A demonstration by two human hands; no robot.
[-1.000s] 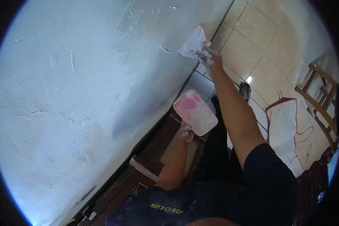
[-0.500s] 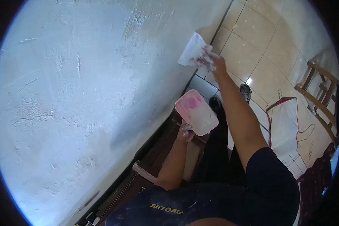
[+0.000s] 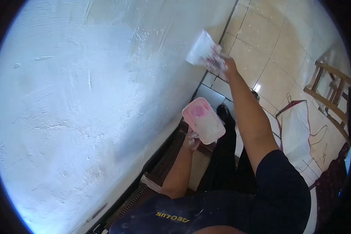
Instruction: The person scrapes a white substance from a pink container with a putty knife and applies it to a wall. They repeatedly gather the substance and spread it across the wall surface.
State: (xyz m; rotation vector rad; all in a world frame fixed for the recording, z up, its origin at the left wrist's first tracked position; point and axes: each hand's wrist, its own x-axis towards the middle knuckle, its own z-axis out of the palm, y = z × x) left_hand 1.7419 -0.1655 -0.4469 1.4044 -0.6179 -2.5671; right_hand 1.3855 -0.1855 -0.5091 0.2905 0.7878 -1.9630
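My right hand (image 3: 216,60), smeared with white paste, is closed on a flat white spreader (image 3: 200,47) at the base of the white wall (image 3: 78,89). The spreader's wide end points up and left and overlaps the wall in this view. Below it, my left hand (image 3: 193,139) grips a pink plastic tub (image 3: 189,113) by its near-left side. Whitish paste (image 3: 208,126) fills much of the tub, with bare pink showing at its upper end. White smears cover the left fingers, which the tub partly hides.
Dark wooden furniture (image 3: 165,167) runs along the wall below my left arm. Beige tiles (image 3: 257,31) cover the floor. At right lie a white sack (image 3: 294,126) with a red edge and a wooden frame (image 3: 333,91) with slats.
My right hand and the spreader have shifted slightly up and right. The tub in my left hand sits a little lower, and the whole view has moved slightly.
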